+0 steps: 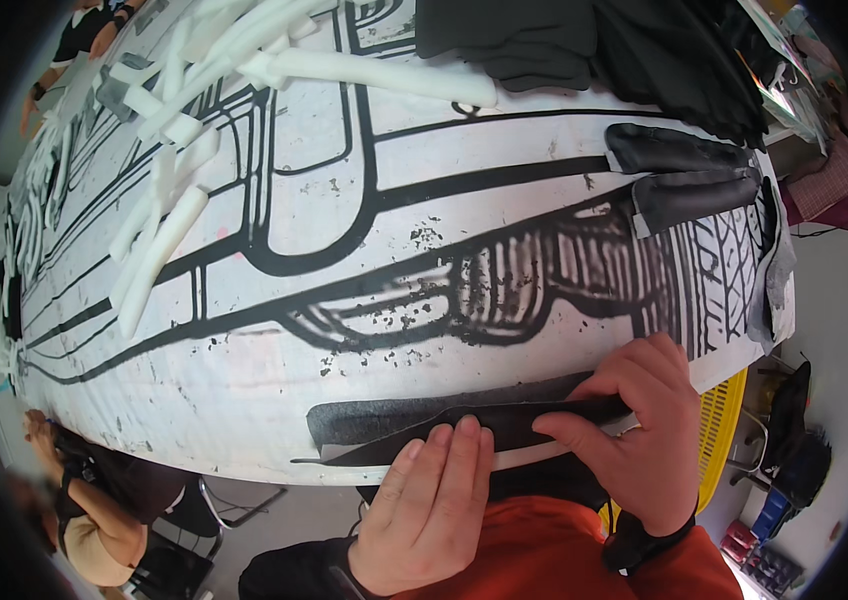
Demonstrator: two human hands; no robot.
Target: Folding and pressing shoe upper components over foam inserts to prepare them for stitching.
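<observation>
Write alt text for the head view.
Both bare hands, left hand and right hand, press a long black fabric strip flat at the near edge of a white table marked with black painted outlines; white foam sticks lie farther back.

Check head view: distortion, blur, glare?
Head view: strong fisheye, table edge bows, dark rim at the corners; even soft light, no glare; left hand, right hand and black strip sharp; people at the left rim are blurred.
</observation>
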